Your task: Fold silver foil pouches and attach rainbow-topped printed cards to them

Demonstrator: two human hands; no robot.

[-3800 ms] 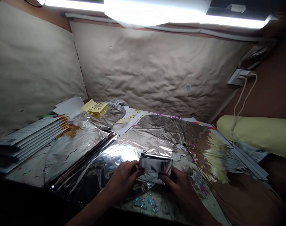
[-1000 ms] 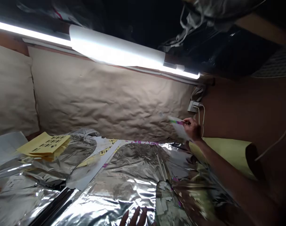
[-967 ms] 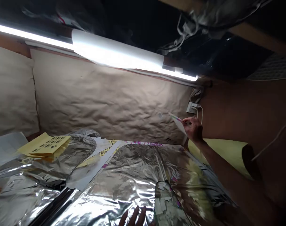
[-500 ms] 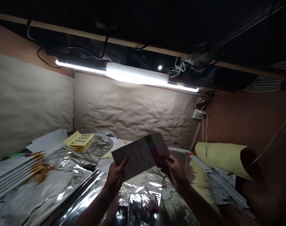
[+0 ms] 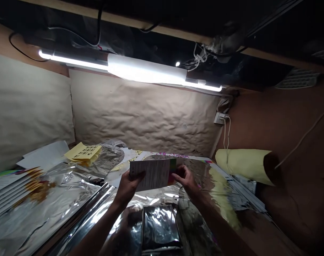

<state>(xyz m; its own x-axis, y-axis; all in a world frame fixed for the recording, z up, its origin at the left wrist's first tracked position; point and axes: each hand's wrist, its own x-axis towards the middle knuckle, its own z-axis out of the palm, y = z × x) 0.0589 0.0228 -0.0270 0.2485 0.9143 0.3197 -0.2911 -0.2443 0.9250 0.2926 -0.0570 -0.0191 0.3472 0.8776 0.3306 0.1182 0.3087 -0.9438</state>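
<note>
One foil-covered surface (image 5: 63, 209) spreads from eight to four o'clock. Silver packet (image 5: 161, 227) lies on it at six o'clock, contents hidden. Printed card (image 5: 155, 174) is held up mid-dial, past the packet; its tilt has eased since half a second ago, so from here the print looks nearly level. Left hand (image 5: 128, 186) pinches its nine-o'clock end, right hand (image 5: 188, 180) its coloured three-o'clock end.

A packet (image 5: 161, 227) is laid on foil (image 5: 164, 198), apparently nearer than the held card (image 5: 155, 174) — papers (image 5: 10, 195) are stacked left, a roll (image 5: 242, 164) is set right.
</note>
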